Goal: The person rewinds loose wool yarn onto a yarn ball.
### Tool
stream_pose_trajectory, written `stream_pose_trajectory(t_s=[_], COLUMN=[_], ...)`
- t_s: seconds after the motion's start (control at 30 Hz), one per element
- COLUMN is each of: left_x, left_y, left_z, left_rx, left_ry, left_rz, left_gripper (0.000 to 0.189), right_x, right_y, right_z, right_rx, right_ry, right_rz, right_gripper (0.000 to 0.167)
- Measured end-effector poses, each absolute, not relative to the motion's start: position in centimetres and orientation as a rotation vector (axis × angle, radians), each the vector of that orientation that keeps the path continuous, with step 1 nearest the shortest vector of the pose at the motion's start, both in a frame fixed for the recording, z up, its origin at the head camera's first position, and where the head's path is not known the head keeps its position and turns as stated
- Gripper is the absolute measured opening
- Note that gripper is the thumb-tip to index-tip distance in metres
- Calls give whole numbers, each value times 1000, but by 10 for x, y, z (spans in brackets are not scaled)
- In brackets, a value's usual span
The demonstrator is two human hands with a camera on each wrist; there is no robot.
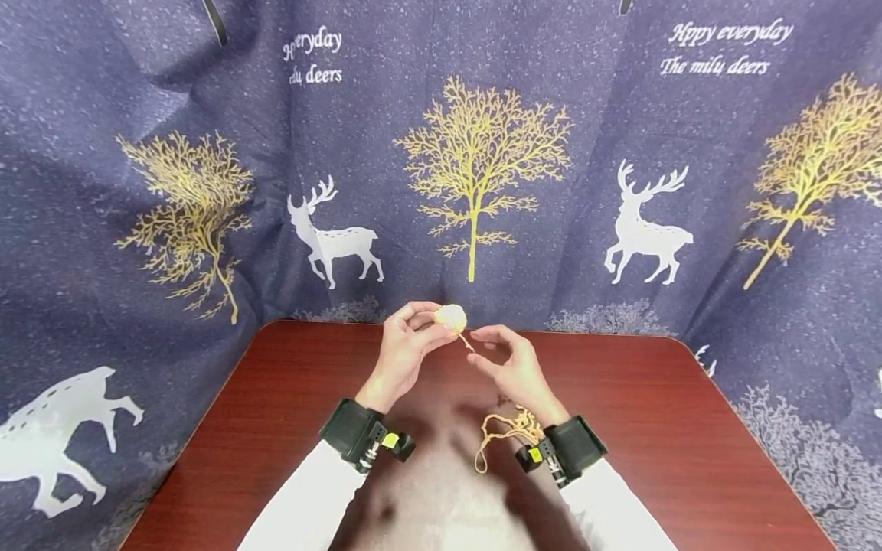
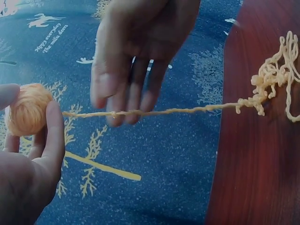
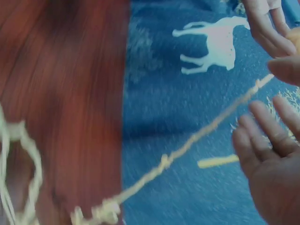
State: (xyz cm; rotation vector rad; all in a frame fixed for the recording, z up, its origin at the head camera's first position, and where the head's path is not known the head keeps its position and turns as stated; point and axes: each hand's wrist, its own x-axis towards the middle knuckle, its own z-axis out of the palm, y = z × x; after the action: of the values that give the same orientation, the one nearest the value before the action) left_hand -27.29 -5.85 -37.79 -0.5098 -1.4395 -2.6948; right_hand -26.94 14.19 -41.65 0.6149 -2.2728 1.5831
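Note:
A small ball of pale orange yarn (image 1: 451, 317) is held up above the table's far edge by my left hand (image 1: 406, 348). In the left wrist view the thumb and fingers lie around the yarn ball (image 2: 29, 110). From the ball a strand of yarn (image 2: 178, 111) stretches taut to a loose yarn tangle (image 1: 520, 425) on the table. My right hand (image 1: 513, 367) is beside this strand, its fingers loosely extended. In the right wrist view the strand (image 3: 197, 136) passes beside that hand (image 3: 274, 164), with no grip around it visible.
A reddish-brown table (image 1: 276, 436) lies under both hands. Dark blue cloth (image 1: 524, 291) printed with deer and gold trees hangs behind it and at both sides. Each wrist wears a black strap (image 1: 577, 446) with a small camera.

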Motion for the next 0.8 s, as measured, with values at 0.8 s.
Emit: stream_pose_trajectory(t_s=[0.8], left_x=[-273], left_y=[-61], left_z=[-380], left_rx=[-535], left_ry=[-1445], left_rz=[-2654], left_gripper=[34], right_x=[-268], right_y=[134], right_z=[-413], right_rx=[602], right_ry=[-2130], right_rz=[1923], right_gripper=[15])
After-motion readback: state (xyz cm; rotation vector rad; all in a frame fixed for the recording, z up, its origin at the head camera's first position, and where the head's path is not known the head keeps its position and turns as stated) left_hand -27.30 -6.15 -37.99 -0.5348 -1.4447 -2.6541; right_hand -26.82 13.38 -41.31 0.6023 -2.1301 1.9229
